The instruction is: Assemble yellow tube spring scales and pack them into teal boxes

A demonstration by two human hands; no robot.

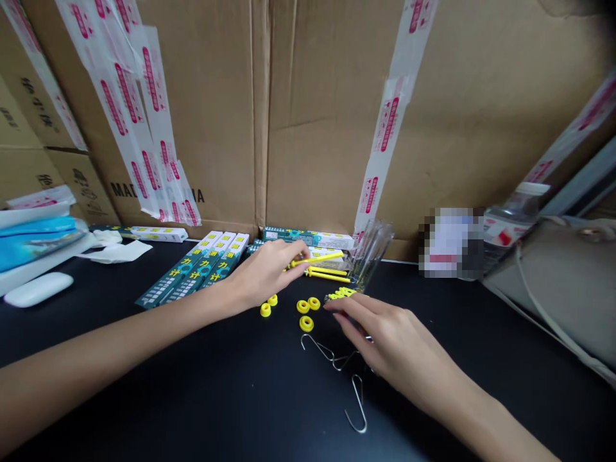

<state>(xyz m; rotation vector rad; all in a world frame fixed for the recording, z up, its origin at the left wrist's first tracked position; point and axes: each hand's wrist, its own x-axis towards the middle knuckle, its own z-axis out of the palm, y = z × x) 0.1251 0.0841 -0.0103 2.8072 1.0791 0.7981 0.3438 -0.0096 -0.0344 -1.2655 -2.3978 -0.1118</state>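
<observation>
My left hand [272, 269] is closed in a pinch on a thin yellow plastic rod [325, 258], lifted slightly and pointing right. More yellow rods [330, 275] lie just beneath it. My right hand [385, 327] reaches in low over the table, thumb and forefinger drawn close together; what is between them, if anything, is hidden. Beyond its fingertips sits a cluster of small yellow pieces [341, 294]. Yellow ring caps [306, 323] lie between the hands, and smaller yellow caps [265, 310] are below my left hand. Bent metal hooks [359, 410] lie beside and partly under my right hand.
Printed narrow boxes [192, 273] lie left of my left hand, with another box [308, 238] behind. Clear plastic tubes [373, 253] lean behind my right hand. A bottle [510, 224] and grey bag [563, 282] stand right. Cardboard [327, 128] walls the back; a white mouse-like object [38, 289] lies left.
</observation>
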